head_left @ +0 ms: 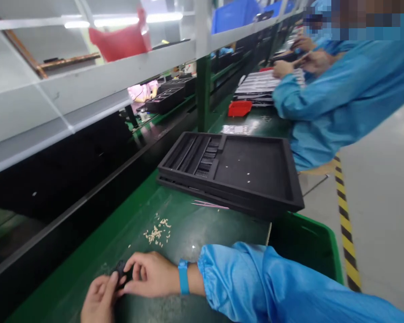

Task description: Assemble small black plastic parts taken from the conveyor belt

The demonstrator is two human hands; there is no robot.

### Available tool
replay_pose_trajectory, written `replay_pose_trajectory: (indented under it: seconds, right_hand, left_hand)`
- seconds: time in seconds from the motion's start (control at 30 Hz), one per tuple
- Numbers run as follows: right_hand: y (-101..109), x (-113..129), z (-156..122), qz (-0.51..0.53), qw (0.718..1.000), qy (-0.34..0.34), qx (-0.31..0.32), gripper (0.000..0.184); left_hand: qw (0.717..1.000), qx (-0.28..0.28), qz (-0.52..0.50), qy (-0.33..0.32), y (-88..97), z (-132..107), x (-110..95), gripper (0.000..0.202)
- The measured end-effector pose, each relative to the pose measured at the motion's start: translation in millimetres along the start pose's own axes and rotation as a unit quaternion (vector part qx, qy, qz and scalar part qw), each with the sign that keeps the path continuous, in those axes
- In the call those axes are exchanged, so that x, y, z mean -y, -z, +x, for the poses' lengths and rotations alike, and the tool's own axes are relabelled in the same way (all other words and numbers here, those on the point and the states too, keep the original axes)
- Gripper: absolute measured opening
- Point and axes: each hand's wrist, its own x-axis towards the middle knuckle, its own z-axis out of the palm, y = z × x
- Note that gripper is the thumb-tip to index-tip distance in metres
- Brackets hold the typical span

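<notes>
Low over the green bench (185,224), my left hand (100,297) pinches a small black part (120,267) between thumb and fingers. My right hand (153,274), with a blue band on its wrist, meets the left from the right side. Its curled index finger and thumb close at the same black part, whose shape is mostly hidden by the fingers. A loose scatter of tiny cream-coloured pieces (156,234) lies just beyond my hands. Farther off, a pair of pink tweezers (210,205) rests against the near side of stacked black trays.
Stacked black trays (256,166) hold rows of thin dark parts on their left side. A green bin (318,229) stands at the bench's right edge. Beyond sit a red tray (239,108) and a co-worker in blue sleeves (340,98). A shelf rail (121,65) runs along the left.
</notes>
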Motion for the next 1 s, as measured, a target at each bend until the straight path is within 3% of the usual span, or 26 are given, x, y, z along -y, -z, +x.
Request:
replay_pose_trajectory:
  seconds: [0.1,0.2,0.27,0.4,0.5,0.63,0.87,1.0]
  right_hand:
    - [1.4,2.3,-6.7,0.048,0.999,0.013,-0.021,0.007]
    - [1.8,7.7,-16.3,0.052,0.998,0.02,-0.015,0.006]
    - [4.3,9.8,-19.7,0.054,0.998,0.029,-0.011,0.01]
    - [10.2,4.9,-16.3,0.033,0.996,0.029,-0.077,0.016]
    - [11.5,0.1,-12.9,-0.01,0.993,0.048,-0.11,0.014]
    - [10.7,-0.7,-13.0,-0.046,0.994,0.079,-0.057,0.027]
    - [14.1,3.5,-14.6,0.034,0.998,0.011,0.058,0.029]
    - [15.8,4.7,-15.3,0.004,0.999,0.015,0.051,0.032]
  left_hand:
    - [0.998,0.053,0.007,0.018,-16.8,-15.6,12.9,0.056]
    - [0.993,0.101,0.057,0.001,-20.1,-27.1,7.4,0.052]
    - [0.991,0.132,0.022,-0.007,-19.8,-30.5,5.0,0.05]
    - [0.99,0.121,-0.069,0.017,-27.1,-35.1,14.2,0.05]
    - [0.988,0.139,-0.067,0.002,-35.0,-39.9,21.9,0.046]
    - [0.986,0.161,-0.01,-0.035,-38.4,-44.6,24.3,0.04]
    - [0.985,0.136,0.044,-0.101,-37.2,-50.7,25.7,0.028]
    - [0.985,0.121,0.059,-0.112,-37.7,-51.3,25.7,0.033]
